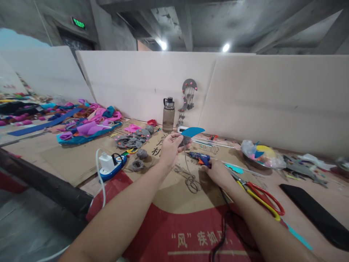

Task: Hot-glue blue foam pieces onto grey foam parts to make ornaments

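Note:
My left hand (172, 147) is closed on a small grey felt piece (185, 141), with a curved blue felt piece (193, 131) at its top. A thin grey cord (192, 184) hangs from there and ends in loose loops on the cardboard. My right hand (217, 171) has its fingers around the handle of a blue hot glue gun (198, 157), whose nozzle points left. A black cable (224, 233) trails toward the front edge. Small metal scissors (180, 170) lie between the hands, partly under the cord.
Large scissors (261, 198) and a black phone (313, 214) lie at right. Farther back stand a metal bowl (253, 162) and a water bottle (168, 118). At left are a power strip (114, 169), grey yarn balls (142, 154) and a colourful felt heap (92, 122). A grey felt hanging (188, 95) is on the board.

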{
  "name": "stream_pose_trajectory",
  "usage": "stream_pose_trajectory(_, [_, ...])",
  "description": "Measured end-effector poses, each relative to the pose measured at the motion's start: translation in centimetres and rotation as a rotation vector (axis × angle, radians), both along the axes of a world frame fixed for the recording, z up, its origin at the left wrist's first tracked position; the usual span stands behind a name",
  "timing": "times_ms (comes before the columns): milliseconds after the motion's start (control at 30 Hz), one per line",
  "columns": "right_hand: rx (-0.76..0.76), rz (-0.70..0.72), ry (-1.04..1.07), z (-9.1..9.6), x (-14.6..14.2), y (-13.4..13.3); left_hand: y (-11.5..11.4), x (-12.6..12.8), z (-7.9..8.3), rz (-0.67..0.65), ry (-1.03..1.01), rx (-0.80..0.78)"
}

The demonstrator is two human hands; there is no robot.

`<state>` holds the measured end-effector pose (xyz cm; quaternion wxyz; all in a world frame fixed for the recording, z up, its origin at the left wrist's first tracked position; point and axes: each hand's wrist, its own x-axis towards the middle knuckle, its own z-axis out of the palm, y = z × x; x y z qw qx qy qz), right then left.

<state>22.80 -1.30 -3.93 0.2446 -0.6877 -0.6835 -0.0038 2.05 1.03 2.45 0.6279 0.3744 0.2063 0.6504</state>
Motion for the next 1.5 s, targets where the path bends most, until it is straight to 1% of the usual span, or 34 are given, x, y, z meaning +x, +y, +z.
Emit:
stream_pose_trajectory(100, [-0.004, 0.023, 0.078, -0.2, -0.3, 0.3, -0.2, 0.1, 0.0, -0.021, 0.027, 0.003])
stream_pose_trajectory(167, [0.025, 0.020, 0.119, 0.0, -0.3, 0.4, -0.1, 0.0, 0.0, -0.014, 0.033, 0.010])
stream_pose_trajectory(233, [0.139, -0.036, 0.111, 0.3, -0.2, 0.4, 0.0, -0.2, 0.0, 0.013, 0.032, 0.012])
stream_pose_trajectory(300, [0.308, -0.105, 0.099, 0.9, -0.1, 0.2, 0.2, -0.5, 0.1, 0.044, 0.033, 0.011])
stream_pose_trajectory(367, [0.460, -0.141, 0.124, 1.5, -0.1, 0.0, 0.5, -0.7, 0.1, 0.072, 0.034, 0.008])
stream_pose_trajectory(400, [0.503, -0.143, 0.152, 1.9, -0.1, 0.0, 0.6, -0.8, 0.1, 0.081, 0.035, 0.007])
stream_pose_trajectory(433, [0.510, -0.134, 0.185, 2.1, -0.1, -0.1, 0.7, -0.8, 0.0, 0.088, 0.037, 0.004])
stream_pose_trajectory(467, [0.475, -0.114, 0.225, 2.3, 0.0, 0.0, 0.8, -0.9, 0.0, 0.096, 0.041, -0.001])
stream_pose_trajectory(500, [0.399, -0.086, 0.272, 2.4, 0.1, 0.0, 0.9, -0.9, -0.1, 0.102, 0.047, -0.007])
stream_pose_trajectory(567, [0.196, -0.034, 0.368, 2.4, 0.5, 0.2, 1.1, -1.0, -0.2, 0.112, 0.065, -0.019])
stream_pose_trajectory(600, [0.125, -0.028, 0.412, 2.3, 0.7, 0.3, 1.2, -1.1, -0.3, 0.116, 0.073, -0.024])
stream_pose_trajectory(633, [0.098, -0.041, 0.454, 2.3, 0.9, 0.5, 1.3, -1.1, -0.3, 0.119, 0.081, -0.028])
stream_pose_trajectory(700, [0.148, -0.102, 0.548, 2.2, 1.0, 0.6, 1.5, -1.2, -0.5, 0.123, 0.094, -0.035])
stream_pose_trajectory(767, [0.195, -0.117, 0.718, 2.4, 0.7, 0.6, 1.7, -1.2, -0.7, 0.123, 0.110, -0.050])
stream_pose_trajectory(867, [0.154, 0.005, 1.019, 3.1, -0.2, 0.1, 1.8, -1.0, -1.1, 0.116, 0.138, -0.076])
stream_pose_trajectory(933, [0.136, 0.083, 1.101, 3.6, -0.8, -0.3, 1.8, -0.9, -1.3, 0.108, 0.153, -0.087])
stream_pose_trajectory(1167, [0.210, 0.254, 1.010, 4.8, -2.2, -2.2, 2.1, -0.7, -1.8, 0.092, 0.216, -0.135])
stream_pose_trajectory(1267, [0.221, 0.266, 0.906, 5.1, -3.2, -3.1, 2.2, -0.7, -1.8, 0.086, 0.217, -0.130])
stream_pose_trajectory(1367, [0.257, 0.255, 0.738, 5.2, -4.1, -3.8, 2.1, -0.6, -1.8, 0.082, 0.207, -0.124])
stream_pose_trajectory(1500, [0.298, 0.246, 0.554, 5.1, -4.7, -4.2, 1.9, -0.3, -1.8, 0.082, 0.200, -0.135])
